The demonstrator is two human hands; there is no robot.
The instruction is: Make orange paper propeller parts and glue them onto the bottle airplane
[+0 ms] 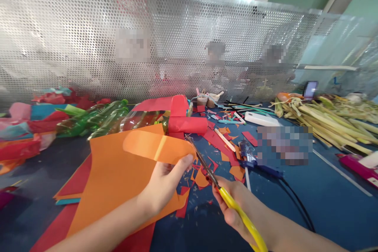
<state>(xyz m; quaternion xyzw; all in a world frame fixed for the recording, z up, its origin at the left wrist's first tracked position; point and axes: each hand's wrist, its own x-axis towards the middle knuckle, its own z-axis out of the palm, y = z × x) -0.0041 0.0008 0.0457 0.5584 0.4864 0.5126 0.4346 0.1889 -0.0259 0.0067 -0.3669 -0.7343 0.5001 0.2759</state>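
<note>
My left hand point(165, 185) pinches an orange paper strip point(147, 145) with rounded ends, thumb on top near its right end. In my right hand point(236, 201) is a pair of scissors point(233, 202) with yellow handles. The blades point up and left, their tips beside the strip's right end; I cannot tell whether they touch it. Beneath the strip lies a large orange paper sheet point(109, 189), on top of red sheets point(138, 238). Small orange and red paper scraps point(202, 179) are scattered between my hands.
Red curled paper pieces point(189, 125) and clear green plastic bottles point(109, 120) lie beyond the sheets. A blue glue gun point(260, 167) with a black cord sits to the right. Pale dried stalks point(330, 120) are piled at the far right. A perforated metal screen point(177, 47) stands behind the blue table point(333, 212).
</note>
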